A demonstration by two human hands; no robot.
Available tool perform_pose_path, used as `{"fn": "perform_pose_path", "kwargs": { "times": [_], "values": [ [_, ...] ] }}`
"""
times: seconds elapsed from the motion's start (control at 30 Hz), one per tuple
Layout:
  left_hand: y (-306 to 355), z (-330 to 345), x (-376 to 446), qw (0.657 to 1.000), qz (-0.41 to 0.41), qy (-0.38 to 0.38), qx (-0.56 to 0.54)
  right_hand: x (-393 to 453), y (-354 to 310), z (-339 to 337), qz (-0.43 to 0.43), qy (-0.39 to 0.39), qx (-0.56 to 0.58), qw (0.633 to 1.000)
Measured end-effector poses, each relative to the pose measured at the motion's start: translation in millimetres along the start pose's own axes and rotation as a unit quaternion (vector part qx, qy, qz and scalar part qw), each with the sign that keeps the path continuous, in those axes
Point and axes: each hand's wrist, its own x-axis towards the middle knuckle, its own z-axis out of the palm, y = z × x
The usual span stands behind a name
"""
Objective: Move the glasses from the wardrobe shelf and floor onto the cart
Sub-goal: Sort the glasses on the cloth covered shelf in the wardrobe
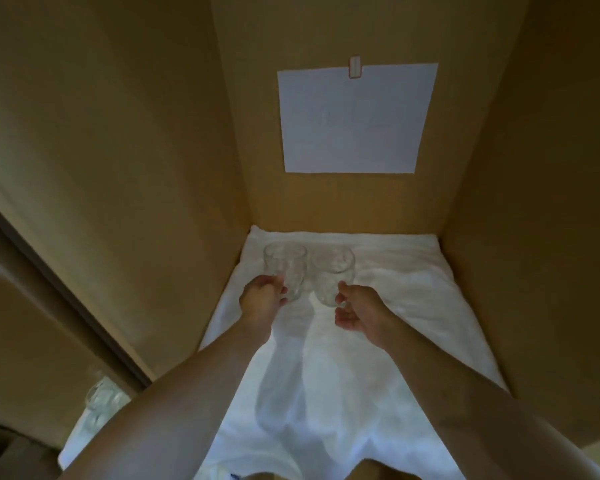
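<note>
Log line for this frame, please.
stage: pickup on shelf | left hand: grips left glass | right hand: grips right glass | under: white cloth | cart: unseen

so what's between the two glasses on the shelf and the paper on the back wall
In the head view, only white cloth and then bare wooden back wall separate the two glasses from the paper.

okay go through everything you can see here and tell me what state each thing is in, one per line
left glass: upright, gripped by the left hand
right glass: upright, held low down by the right hand
white cloth: spread over the shelf, wrinkled
paper sheet: clipped flat to the back wall
lower glass: blurred, state unclear
</note>
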Motion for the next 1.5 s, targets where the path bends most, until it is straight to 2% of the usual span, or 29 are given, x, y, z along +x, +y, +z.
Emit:
{"fn": "perform_pose_path", "kwargs": {
  "times": [0.1, 0.23, 0.37, 0.47, 0.6, 0.73, 0.97, 1.1, 1.2, 1.27, 1.37, 1.5],
  "values": [
    [-7.7, -5.6, 6.3, 0.999, 0.018, 0.025, 0.023, 10.7, -1.4, 1.4, -0.002, -0.006, -0.001, 1.000],
    [-16.1, -13.4, 9.1, 0.985, 0.036, 0.049, 0.160, 18.0, -4.2, 6.7, -0.006, -0.018, -0.022, 1.000],
    [-5.9, -21.8, 22.4, 0.988, -0.020, -0.010, 0.155, 23.8, -8.9, 5.1, 0.010, -0.065, -0.033, 0.997],
    [8.1, -28.6, 30.0, 0.980, -0.075, -0.071, 0.167, 27.3, -9.0, -0.1, 0.025, -0.068, -0.023, 0.997],
    [15.6, -37.3, 37.2, 0.985, -0.112, -0.052, 0.117, 35.8, -6.8, -12.9, -0.020, -0.035, -0.057, 0.998],
    [13.7, -36.1, 51.2, 0.979, -0.060, -0.046, 0.189, 42.6, -11.5, -18.6, -0.023, -0.036, -0.021, 0.999],
    [14.0, -20.1, 60.6, 0.942, 0.051, -0.166, 0.289, 53.5, -13.0, -16.8, -0.023, -0.004, -0.045, 0.999],
    [8.4, -20.7, 69.3, 0.946, 0.092, -0.135, 0.281, 57.2, -19.1, -3.9, -0.050, -0.002, -0.102, 0.994],
    [10.6, -16.7, 73.2, 0.925, 0.133, -0.186, 0.303, 61.5, -21.6, 0.6, -0.079, -0.024, -0.082, 0.993],
    [14.9, -13.6, 74.9, 0.926, 0.132, -0.166, 0.313, 65.8, -23.1, 1.5, -0.083, -0.038, -0.088, 0.992],
    [25.8, -8.0, 83.9, 0.928, 0.121, -0.076, 0.343, 72.4, -26.6, -0.3, -0.094, -0.070, -0.101, 0.988],
    [49.4, 5.2, 102.2, 0.877, 0.170, -0.008, 0.449, 80.0, -30.2, -8.2, -0.092, -0.093, -0.115, 0.985]
  ]
}}
